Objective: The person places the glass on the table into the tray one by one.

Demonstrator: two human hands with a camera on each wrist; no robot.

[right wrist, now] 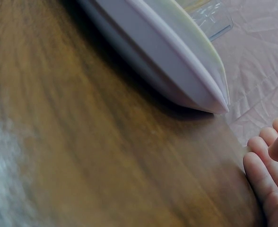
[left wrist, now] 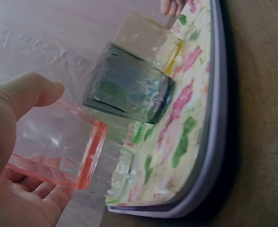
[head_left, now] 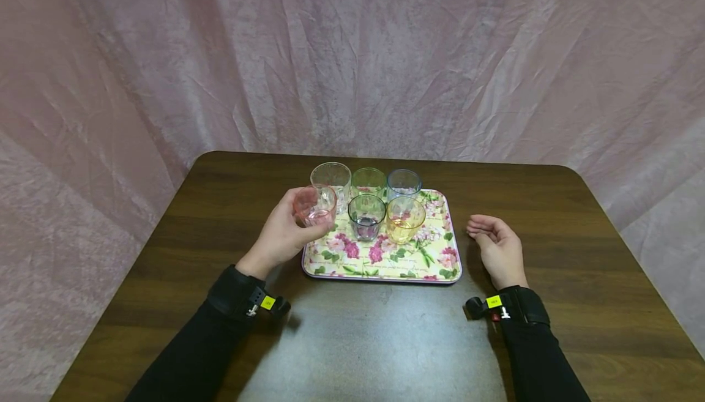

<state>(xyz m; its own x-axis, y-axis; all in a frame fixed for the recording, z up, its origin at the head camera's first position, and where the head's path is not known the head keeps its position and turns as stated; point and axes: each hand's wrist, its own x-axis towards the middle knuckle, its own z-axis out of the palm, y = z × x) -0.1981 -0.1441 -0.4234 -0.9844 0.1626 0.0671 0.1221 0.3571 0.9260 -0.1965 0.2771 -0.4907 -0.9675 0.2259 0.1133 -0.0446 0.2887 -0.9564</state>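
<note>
My left hand (head_left: 285, 230) grips a clear pink-tinted glass (head_left: 316, 206) round its side, thumb on the near side. In the left wrist view the pink glass (left wrist: 63, 146) is off the tray, its base toward the tray surface. The flowered tray (head_left: 363, 267) bears a clear glass (head_left: 331, 175), a green glass (head_left: 368, 178), a blue glass (head_left: 404, 183), a dark grey glass (head_left: 366, 215) and a yellow glass (head_left: 406, 221). To the right of the tray, my right hand (head_left: 498, 252) rests by the table with loosely curled fingers and holds nothing.
The brown wooden table (head_left: 562, 230) lies under the tray, its far edge close behind the glasses. A pink curtain (head_left: 385, 71) hangs behind the table. Bare tabletop shows on both sides of the tray and in front of it.
</note>
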